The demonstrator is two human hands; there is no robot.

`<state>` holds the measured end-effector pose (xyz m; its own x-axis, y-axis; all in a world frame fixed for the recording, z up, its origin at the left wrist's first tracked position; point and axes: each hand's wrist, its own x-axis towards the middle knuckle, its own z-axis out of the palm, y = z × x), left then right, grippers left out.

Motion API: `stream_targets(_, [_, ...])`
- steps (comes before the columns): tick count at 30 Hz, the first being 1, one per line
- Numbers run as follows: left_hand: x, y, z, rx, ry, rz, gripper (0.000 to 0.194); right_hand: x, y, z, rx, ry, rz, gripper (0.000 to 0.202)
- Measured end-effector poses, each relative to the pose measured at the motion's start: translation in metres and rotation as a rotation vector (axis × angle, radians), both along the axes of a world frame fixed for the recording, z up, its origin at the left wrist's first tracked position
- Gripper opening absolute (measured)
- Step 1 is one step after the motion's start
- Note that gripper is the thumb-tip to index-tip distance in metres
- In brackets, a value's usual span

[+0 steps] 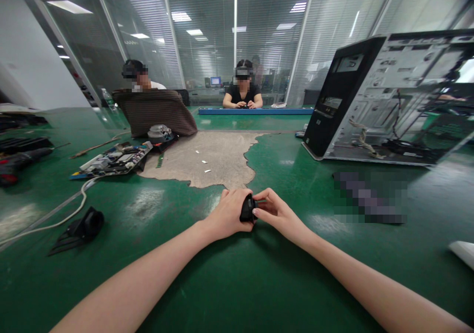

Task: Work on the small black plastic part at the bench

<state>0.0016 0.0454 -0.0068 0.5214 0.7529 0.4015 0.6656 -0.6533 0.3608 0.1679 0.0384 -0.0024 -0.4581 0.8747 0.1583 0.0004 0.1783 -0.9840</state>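
Wrapped around a small black plastic part [247, 208], my left hand [230, 212] grips it just above the green tabletop. My right hand [276, 213] is closed in a pinch at the right side of the same part, thumb and fingertips on its edge. Much of the part is covered by my fingers, so its exact kind cannot be made out. Beyond my hands lies a torn grey-brown sheet [218, 163] on the green table [177, 293], with a few small white scraps on it.
A computer case [344, 101] with its side off stands at the right. To the left are a circuit board [114, 160], a black plastic piece [83, 227], a white cable [79, 204] and a brown cloth-covered object [155, 111]. Two people sit across the table.
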Motion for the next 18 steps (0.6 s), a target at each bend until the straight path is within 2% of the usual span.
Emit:
stream_targets(4, [-0.0001,-0.0003,0.0008,-0.016,0.003,0.005,0.057,0.0002,0.0006,-0.0007,0.026,-0.035,-0.024,0.026])
stream_targets(10, [-0.0007,-0.0005,0.0022,-0.025,0.023,0.005,0.059,0.0032,-0.0003,0.0011,0.006,-0.005,0.027,0.026])
stream_targets(15, [-0.0004,-0.0004,0.0011,-0.005,0.015,0.01,0.058,0.0025,0.0001,0.0002,0.015,-0.009,-0.015,0.018])
stream_targets(18, [0.0,-0.0002,0.0005,-0.005,0.005,0.009,0.058,0.0005,0.0003,-0.0007,0.037,-0.033,-0.036,0.02])
